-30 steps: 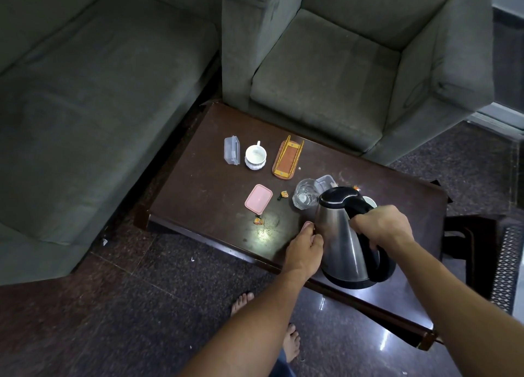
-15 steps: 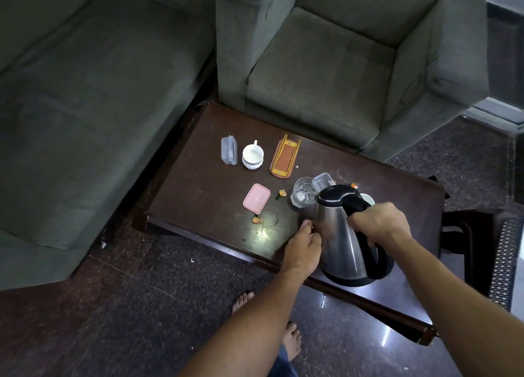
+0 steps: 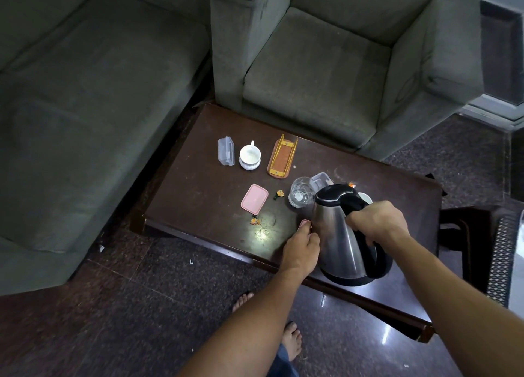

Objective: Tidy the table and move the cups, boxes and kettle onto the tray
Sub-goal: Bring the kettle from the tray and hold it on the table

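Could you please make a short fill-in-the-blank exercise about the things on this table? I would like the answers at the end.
1. The right hand holds the kettle by its ____ handle.
2. The flat lid lying by itself on the table is ____.
3. The cup between the clear box and the tray is ____.
Answers: black, pink, white.

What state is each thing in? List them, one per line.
kettle: upright, lid shut, handle gripped by right hand
white cup: upright, empty
glass: upright
tray: nothing on it
clear box: lid on
pink lid: flat, on no box
left hand: pinching small pink piece
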